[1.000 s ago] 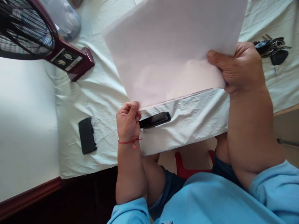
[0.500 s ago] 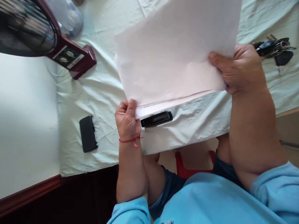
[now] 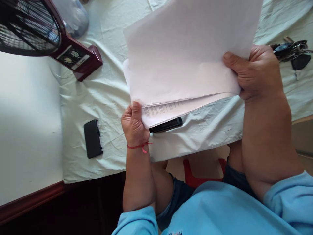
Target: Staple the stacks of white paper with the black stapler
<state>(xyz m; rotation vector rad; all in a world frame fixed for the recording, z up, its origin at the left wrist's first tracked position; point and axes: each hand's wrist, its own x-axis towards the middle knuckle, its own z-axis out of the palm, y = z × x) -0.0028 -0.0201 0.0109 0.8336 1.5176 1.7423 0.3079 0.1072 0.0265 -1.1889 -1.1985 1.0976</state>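
Several white paper sheets (image 3: 188,58) are held above the table between my two hands. My left hand (image 3: 134,124), with a red string at the wrist, pinches their near left corner, thumb on top. My right hand (image 3: 256,73) grips the right edge, its thumb pressed on the upper sheet. Along the near edge the sheets are fanned apart, and printed lines show on a lower sheet (image 3: 158,112). Under that edge lies a black stapler-like object (image 3: 168,125), partly covered by the paper.
A pale cloth (image 3: 110,98) covers the table. An electric mosquito racket (image 3: 73,58) stands at the left, near a clear plastic container (image 3: 75,19). A black flat case (image 3: 93,138) lies at the near left. A bunch of keys (image 3: 295,52) is beyond my right hand.
The sheets have shifted slightly right and spread apart at the near edge, so printed text now shows. The lower sheet covers more of the black object.
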